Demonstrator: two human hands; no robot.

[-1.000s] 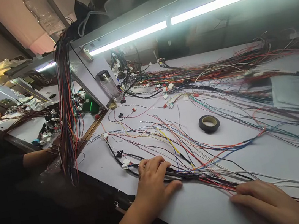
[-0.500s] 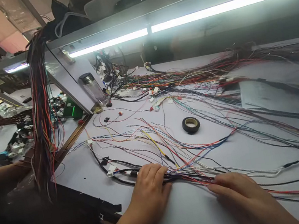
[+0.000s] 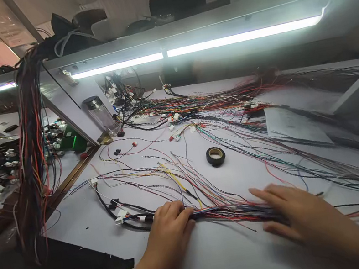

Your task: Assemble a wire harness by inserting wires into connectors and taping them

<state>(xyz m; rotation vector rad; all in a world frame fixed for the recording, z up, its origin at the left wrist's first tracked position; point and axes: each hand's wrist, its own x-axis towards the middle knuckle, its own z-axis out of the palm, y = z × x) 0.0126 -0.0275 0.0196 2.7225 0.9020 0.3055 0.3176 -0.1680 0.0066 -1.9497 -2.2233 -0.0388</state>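
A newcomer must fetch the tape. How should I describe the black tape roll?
On the white workbench under the long strip light, look mid-table, beyond the wire bundle at the near edge. The black tape roll lies flat there, the only ring among loose coloured wires.

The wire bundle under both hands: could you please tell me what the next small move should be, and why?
Probably slide the right hand further right along the wire bundle, gathering strands. The left hand presses the bundle's end near the white connectors, the right hand lies flat on it, and beyond it the wires fan out loose across the table.
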